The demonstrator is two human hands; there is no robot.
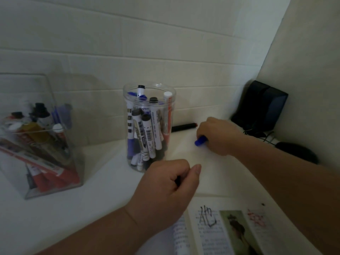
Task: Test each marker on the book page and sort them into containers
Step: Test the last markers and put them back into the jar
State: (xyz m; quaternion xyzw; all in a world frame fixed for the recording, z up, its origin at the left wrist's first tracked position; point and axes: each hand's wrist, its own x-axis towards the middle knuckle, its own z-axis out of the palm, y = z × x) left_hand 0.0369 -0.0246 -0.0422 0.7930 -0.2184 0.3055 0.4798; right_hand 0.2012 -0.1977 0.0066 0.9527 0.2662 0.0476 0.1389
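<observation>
Right hand (215, 137): fingers clamped round blue marker (201, 140), just right of the clear round plastic jar of markers (150, 126). Left hand (169, 190): fingers curled together, contents cannot be told. Open scribbled book page (209, 229) beneath.

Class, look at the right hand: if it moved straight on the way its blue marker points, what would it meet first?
Probably the lower wall of the round jar, left of the right hand and blue marker; only bare table lies between, though depth is unclear.
</observation>
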